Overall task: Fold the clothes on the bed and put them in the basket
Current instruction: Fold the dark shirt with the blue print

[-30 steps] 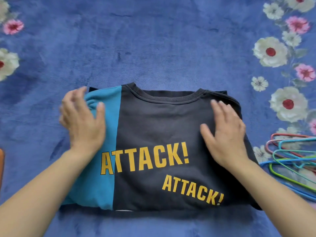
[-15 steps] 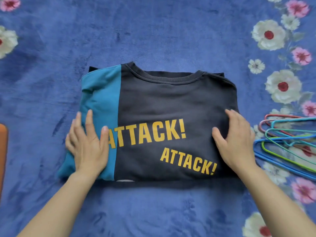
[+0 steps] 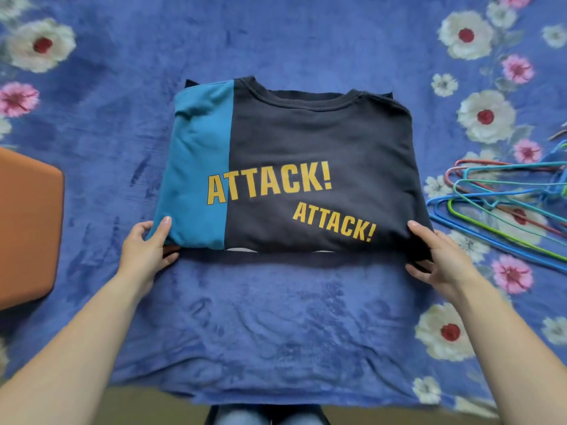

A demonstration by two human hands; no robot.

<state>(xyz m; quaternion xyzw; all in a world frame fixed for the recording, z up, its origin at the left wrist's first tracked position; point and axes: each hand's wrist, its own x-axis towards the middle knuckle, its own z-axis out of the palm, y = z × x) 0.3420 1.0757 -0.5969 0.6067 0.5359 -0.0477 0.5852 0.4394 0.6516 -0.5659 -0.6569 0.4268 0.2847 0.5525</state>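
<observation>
- Head view: one folded sweatshirt [image 3: 306, 154] lies flat in the middle of the bed [image 3: 276, 317], collar away from the person, hem nearest, long axis running left to right.
- The left hand [image 3: 147, 250] pinches its near-left corner, thumb on top, fingers underneath.
- The right hand [image 3: 435, 256] pinches the near-right corner likewise.
- A tangle of hangers [image 3: 497, 207] lies to the right, too overlapped to count.
- One orange object [image 3: 27, 228] sits at the left edge.
</observation>
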